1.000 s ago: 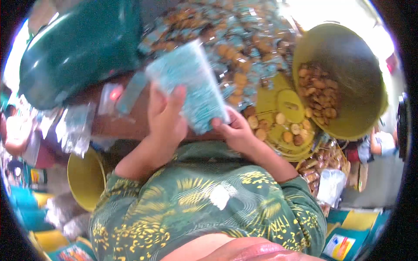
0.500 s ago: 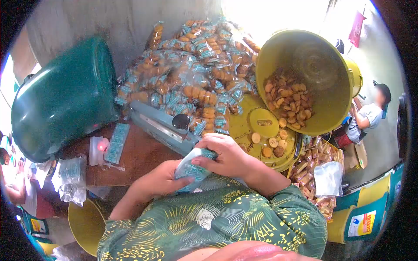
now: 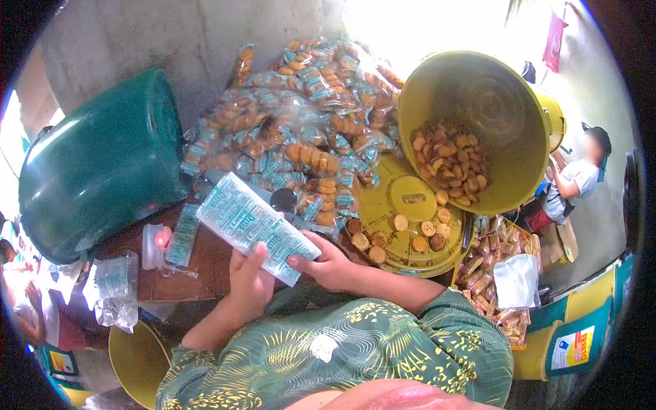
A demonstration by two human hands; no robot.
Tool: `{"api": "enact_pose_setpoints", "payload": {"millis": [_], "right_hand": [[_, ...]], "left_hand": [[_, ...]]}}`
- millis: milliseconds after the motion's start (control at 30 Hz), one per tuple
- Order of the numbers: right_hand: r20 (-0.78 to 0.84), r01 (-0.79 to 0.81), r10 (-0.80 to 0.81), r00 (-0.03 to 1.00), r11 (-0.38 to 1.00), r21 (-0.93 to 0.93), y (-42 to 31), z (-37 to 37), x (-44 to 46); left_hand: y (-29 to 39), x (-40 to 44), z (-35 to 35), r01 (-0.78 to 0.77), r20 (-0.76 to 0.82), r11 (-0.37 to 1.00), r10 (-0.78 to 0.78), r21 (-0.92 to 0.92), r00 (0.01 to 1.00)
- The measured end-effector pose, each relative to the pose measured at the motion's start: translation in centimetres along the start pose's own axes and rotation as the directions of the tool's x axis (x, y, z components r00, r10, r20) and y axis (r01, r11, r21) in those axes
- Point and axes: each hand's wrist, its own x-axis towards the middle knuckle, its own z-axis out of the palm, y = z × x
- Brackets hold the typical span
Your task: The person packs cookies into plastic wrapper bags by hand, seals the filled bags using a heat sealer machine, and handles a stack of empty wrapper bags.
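Note:
Between both hands is a flat stack of plastic packets [image 3: 249, 222], white with teal print, tilted up toward the left. My left hand [image 3: 251, 281] grips its lower edge, thumb on the front. At the lower right corner, my right hand [image 3: 329, 263] pinches the stack with its thumb on top. Behind the packets lies a grey-blue bar-shaped device, mostly hidden, with a round black knob [image 3: 283, 199] showing. Farther back is a heap of clear packets filled with round biscuits [image 3: 307, 109]. Loose biscuits [image 3: 369, 242] lie near my right hand on a yellow lid [image 3: 389, 198].
A tipped yellow bucket [image 3: 506, 102] holds loose biscuits at the right. On the left lies a large green tub [image 3: 102, 164]. More printed packets [image 3: 183, 234] and clear plastic bags [image 3: 115, 287] are on the brown table [image 3: 164, 283]. Another person [image 3: 577, 178] sits at the far right.
The packet stack has opened out flat and risen up and left, covering much of the grey-blue device. My right hand has moved down, uncovering loose biscuits on the lid's left side.

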Motion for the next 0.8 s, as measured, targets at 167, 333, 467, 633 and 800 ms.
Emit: {"api": "enact_pose_setpoints", "payload": {"millis": [167,333,467,633,800], "right_hand": [[0.108,-0.153,0.14,0.984,0.98,0.127,0.4,0.0,-0.3],[0.235,-0.234,0.201,0.951,0.965,0.119,1.7,0.0,0.4],[0.307,-0.251,0.223,0.925,0.966,0.055,1.9,-1.1,0.6],[0.204,-0.314,0.314,0.927,0.949,-0.033,1.4,-1.6,0.6],[0.249,-0.301,0.318,0.915,0.948,-0.102,2.0,-1.5,0.9]], "left_hand": [[3.0,1.7,1.0,-0.001,0.209,0.957,0.064,-0.29,0.976],[3.6,1.8,0.2,-0.18,0.034,0.98,0.184,-0.086,0.982],[8.6,3.0,-3.0,-0.477,0.05,0.866,0.475,0.149,0.879],[7.1,1.5,-12.2,-0.265,0.068,0.245,0.601,0.933,0.796],[1.1,-0.2,-17.1,0.064,-0.222,0.29,0.555,0.955,0.802]]}}
